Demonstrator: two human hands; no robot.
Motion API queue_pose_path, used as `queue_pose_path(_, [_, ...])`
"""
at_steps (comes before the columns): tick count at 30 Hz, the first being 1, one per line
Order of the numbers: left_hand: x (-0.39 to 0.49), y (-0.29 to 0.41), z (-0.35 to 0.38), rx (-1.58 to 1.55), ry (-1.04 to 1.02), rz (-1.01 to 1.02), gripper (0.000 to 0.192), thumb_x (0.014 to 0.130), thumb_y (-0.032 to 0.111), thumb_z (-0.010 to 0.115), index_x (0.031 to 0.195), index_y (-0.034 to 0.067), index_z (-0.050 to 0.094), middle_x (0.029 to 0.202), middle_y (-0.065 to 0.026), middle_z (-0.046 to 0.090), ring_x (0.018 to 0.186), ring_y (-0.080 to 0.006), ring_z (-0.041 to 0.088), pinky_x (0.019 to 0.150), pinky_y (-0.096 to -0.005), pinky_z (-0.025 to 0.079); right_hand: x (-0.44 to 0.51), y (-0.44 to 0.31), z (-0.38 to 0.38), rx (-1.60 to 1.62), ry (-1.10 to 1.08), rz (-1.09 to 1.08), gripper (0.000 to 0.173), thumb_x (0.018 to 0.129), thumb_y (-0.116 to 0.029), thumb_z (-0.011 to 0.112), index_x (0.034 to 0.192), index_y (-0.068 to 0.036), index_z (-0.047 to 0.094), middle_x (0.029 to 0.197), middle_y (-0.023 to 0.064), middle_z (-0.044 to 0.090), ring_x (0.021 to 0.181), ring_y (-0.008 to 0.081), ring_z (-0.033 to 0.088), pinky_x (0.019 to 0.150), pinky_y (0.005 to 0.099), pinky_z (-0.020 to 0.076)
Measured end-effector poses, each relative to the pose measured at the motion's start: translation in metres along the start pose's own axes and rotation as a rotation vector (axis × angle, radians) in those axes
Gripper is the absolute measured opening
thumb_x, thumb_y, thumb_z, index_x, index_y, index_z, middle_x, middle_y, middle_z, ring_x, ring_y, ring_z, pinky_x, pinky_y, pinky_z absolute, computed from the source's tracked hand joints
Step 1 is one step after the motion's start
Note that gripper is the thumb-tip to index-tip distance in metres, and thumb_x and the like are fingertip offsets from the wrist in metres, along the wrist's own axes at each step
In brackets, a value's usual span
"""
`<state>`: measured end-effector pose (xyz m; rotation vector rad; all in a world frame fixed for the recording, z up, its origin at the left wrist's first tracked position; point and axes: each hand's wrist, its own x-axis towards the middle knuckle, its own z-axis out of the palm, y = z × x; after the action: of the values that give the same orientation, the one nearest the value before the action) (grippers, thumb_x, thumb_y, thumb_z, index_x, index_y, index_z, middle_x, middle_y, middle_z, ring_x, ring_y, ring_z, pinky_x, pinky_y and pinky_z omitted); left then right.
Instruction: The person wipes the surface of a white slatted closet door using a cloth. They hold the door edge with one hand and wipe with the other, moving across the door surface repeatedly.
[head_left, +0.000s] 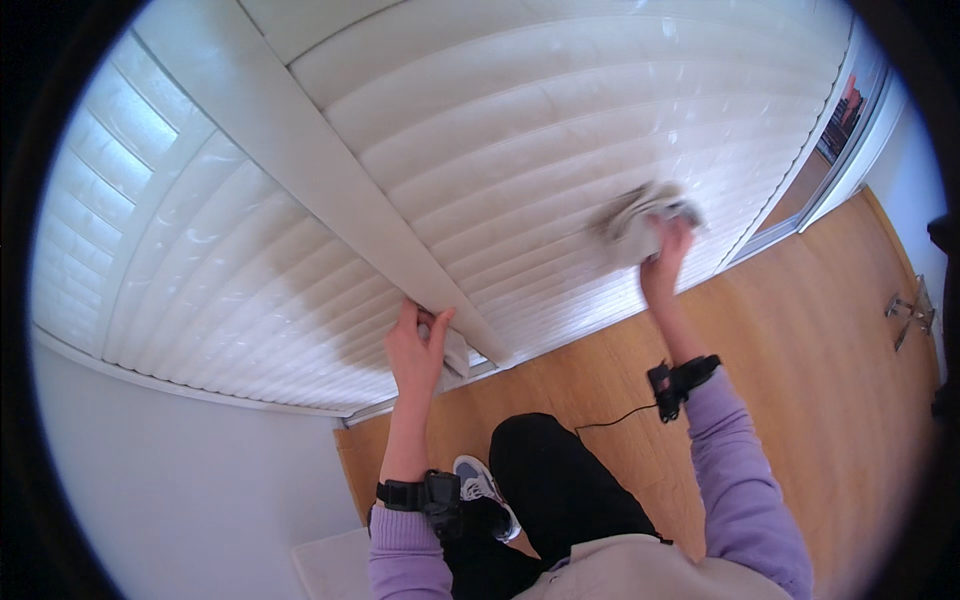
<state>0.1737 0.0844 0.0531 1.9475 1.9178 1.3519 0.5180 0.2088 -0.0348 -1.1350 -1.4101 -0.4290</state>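
Note:
My right hand (670, 240) presses a crumpled grey-beige cloth (637, 225) against the white ribbed panel (540, 187) of a tall door; hand and cloth are blurred. Lower and to the left, my left hand (416, 349) is at the edge of the plain white upright stile (360, 180). Its thumb rests near the stile's edge, and a second light cloth (454, 358) hangs from between thumb and fingers. Part of that cloth is hidden behind the hand. Whitish streaks mark the left ribbed panel (217, 247) and parts of the right one.
A wooden floor (810, 360) runs along the door's bottom track. To the right are a mirrored or glass panel (795, 187) and a small metal stand (911, 311) by the wall. A black cable (615, 421) trails from the right wrist strap. A pale wall (187, 450) stands at left.

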Motion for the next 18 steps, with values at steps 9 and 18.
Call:
queue_pose_path(9, [-0.001,0.006,-0.001,0.092,-0.001,-0.112,0.043,0.073,0.035,0.079,0.091,0.002,0.061,0.063,-0.0084,0.060,0.058,-0.0272,0.060,0.056,-0.0379,0.046,0.075,-0.001,-0.008,-0.036,0.195,0.195,0.071,0.085,-0.016,0.064,0.145,-0.001,0.030,0.145,0.0300,0.030,0.130,0.0450,0.032,0.108,0.0509,0.0260])
queue_pose_path(18, [-0.006,-0.024,0.012,0.038,0.166,0.001,0.040,0.073,0.038,0.076,0.091,0.004,0.066,0.060,-0.0088,0.059,0.055,-0.0278,0.059,0.054,-0.0381,0.046,-0.012,-0.218,0.022,0.276,-0.382,-0.516,0.056,0.071,-0.024,0.069,0.125,-0.033,0.060,0.135,0.0042,0.047,0.130,0.0304,0.038,0.108,0.0512,0.0292])
